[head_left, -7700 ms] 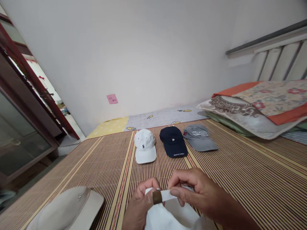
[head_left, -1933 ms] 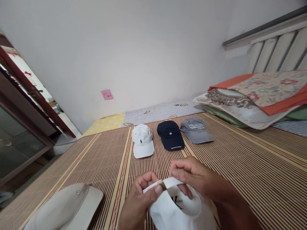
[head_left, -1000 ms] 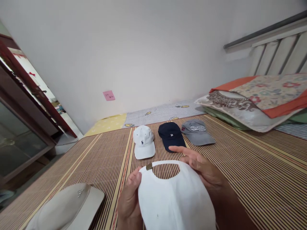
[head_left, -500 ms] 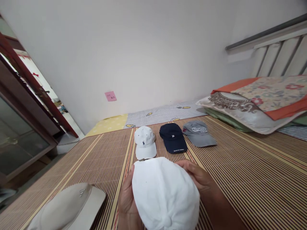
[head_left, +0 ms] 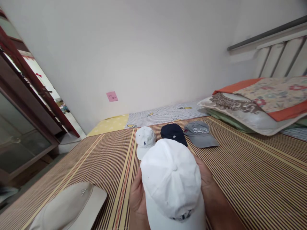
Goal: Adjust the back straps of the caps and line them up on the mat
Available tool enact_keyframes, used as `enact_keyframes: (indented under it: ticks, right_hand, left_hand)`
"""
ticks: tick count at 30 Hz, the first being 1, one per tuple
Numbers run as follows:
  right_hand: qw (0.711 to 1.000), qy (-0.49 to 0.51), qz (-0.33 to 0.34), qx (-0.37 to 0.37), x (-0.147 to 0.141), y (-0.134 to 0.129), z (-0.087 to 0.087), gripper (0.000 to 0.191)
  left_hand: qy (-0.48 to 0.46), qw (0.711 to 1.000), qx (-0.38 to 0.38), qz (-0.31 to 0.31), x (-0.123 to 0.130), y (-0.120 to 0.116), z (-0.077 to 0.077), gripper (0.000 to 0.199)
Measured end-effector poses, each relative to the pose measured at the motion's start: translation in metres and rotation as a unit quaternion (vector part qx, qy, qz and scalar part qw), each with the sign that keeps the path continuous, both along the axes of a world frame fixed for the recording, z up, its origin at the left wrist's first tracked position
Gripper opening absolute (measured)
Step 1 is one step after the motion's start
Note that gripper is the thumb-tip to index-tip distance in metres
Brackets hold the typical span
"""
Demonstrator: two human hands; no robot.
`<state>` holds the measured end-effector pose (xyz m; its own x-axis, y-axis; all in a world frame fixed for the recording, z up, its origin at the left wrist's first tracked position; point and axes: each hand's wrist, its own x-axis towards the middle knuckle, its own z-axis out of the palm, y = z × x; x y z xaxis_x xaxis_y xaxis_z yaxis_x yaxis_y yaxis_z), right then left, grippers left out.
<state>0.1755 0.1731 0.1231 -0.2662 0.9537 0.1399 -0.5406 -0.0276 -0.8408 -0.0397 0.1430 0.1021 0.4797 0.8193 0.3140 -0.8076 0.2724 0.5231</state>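
Observation:
A white baseball cap [head_left: 171, 179] is held up between my two hands, its crown facing me and its brim toward the bottom of the view. My left hand [head_left: 138, 195] grips its left side, thumb on the edge. On the right side my right hand [head_left: 205, 179] holds it, the fingers mostly hidden behind the cap. Just beyond lie a white cap with a small dark emblem [head_left: 145, 139], a navy cap [head_left: 173, 131] partly covered by the held one, and a grey cap [head_left: 200, 135]. At the lower left rests a beige cap [head_left: 69, 204].
A striped mat [head_left: 96, 163] covers the bed. Pillows with a floral cloth [head_left: 273, 95] lie at the right, by a radiator [head_left: 283, 57]. A pink note [head_left: 112, 96] is stuck on the wall. A doorway and a glass-fronted cabinet [head_left: 19, 143] stand at the left.
The white cap in my hands has moved up and slightly right and tilted, so its brim and dark front marking now show. It now hides part of the navy cap.

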Motion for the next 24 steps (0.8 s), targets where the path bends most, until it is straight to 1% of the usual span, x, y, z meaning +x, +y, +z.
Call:
enact_keyframes:
  ticks: [2, 3, 6, 8, 10, 13, 15, 17, 21, 24]
  right_hand:
    - [0.998, 0.05, 0.005, -0.03, 0.0, 0.0, 0.002, 0.063]
    - [0.997, 0.068, 0.009, -0.035, 0.0, -0.001, 0.003, 0.067]
    - [0.997, 0.079, 0.01, -0.021, -0.003, -0.004, 0.006, 0.084]
    - [0.996, 0.083, 0.007, -0.018, -0.005, -0.006, 0.008, 0.087]
    - [0.996, 0.088, 0.008, -0.018, -0.008, -0.007, 0.01, 0.081]
    - [0.994, 0.104, 0.007, -0.017, -0.008, -0.007, 0.012, 0.072]
    - [0.992, 0.122, 0.005, -0.016, -0.008, -0.006, 0.013, 0.068]
    - [0.99, 0.142, 0.004, -0.016, -0.007, -0.005, 0.012, 0.061]
    - [0.983, 0.183, 0.007, -0.021, -0.007, -0.004, 0.007, 0.044]
    - [0.977, 0.21, 0.013, -0.029, -0.008, -0.003, 0.002, 0.038]
  left_hand:
    - [0.015, 1.0, 0.005, 0.013, 0.001, 0.003, -0.001, 0.055]
    - [0.015, 1.0, 0.008, 0.022, 0.002, 0.004, -0.001, 0.056]
    - [0.01, 1.0, 0.008, 0.024, 0.003, 0.008, 0.0, 0.056]
    - [0.016, 1.0, 0.007, 0.011, 0.006, 0.009, 0.002, 0.055]
    - [0.015, 1.0, -0.001, 0.012, 0.01, 0.008, 0.003, 0.053]
    - [-0.003, 0.999, -0.029, 0.04, 0.014, 0.008, 0.002, 0.051]
    - [-0.013, 0.998, -0.035, 0.046, 0.016, 0.008, 0.0, 0.05]
    - [-0.026, 0.999, -0.016, 0.022, 0.016, 0.011, -0.002, 0.053]
    - [-0.069, 0.996, 0.046, -0.042, 0.018, 0.015, -0.002, 0.067]
    - [-0.081, 0.994, 0.039, -0.061, 0.023, 0.015, 0.004, 0.071]
